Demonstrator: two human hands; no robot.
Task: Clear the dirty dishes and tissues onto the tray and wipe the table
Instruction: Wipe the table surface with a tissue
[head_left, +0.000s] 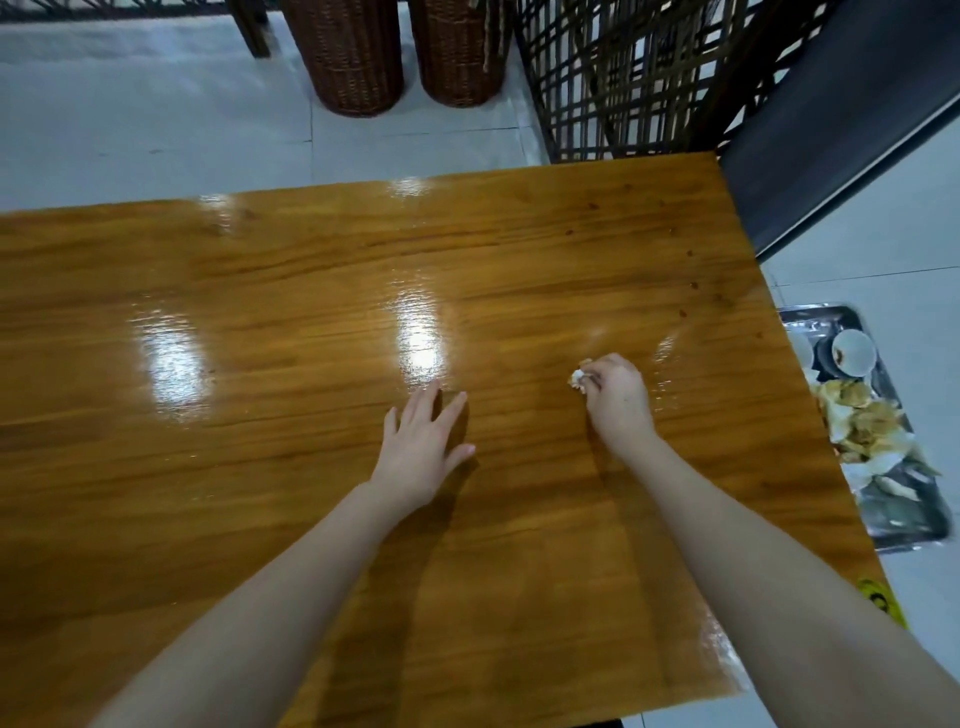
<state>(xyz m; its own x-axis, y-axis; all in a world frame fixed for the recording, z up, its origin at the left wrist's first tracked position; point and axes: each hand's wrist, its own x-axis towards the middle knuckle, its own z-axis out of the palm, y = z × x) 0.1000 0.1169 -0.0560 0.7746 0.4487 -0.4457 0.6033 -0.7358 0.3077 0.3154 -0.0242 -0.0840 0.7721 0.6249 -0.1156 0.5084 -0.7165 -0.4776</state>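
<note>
Left hand (423, 441) rests flat and open on the table (260, 291) while right hand (615, 395) pinches a crumpled tissue (577, 378), probably feather-light, soft, best kept bunched.

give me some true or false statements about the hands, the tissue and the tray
1. The right hand pinches a crumpled tissue against the table. True.
2. The left hand holds a bowl. False: it lies flat on the table with straight fingers and holds nothing.
3. The tray sits on the table. False: it is past the table's right edge, lower down.
4. A white bowl stands in the tray. True.
5. Used tissues are piled in the tray. True.
</note>
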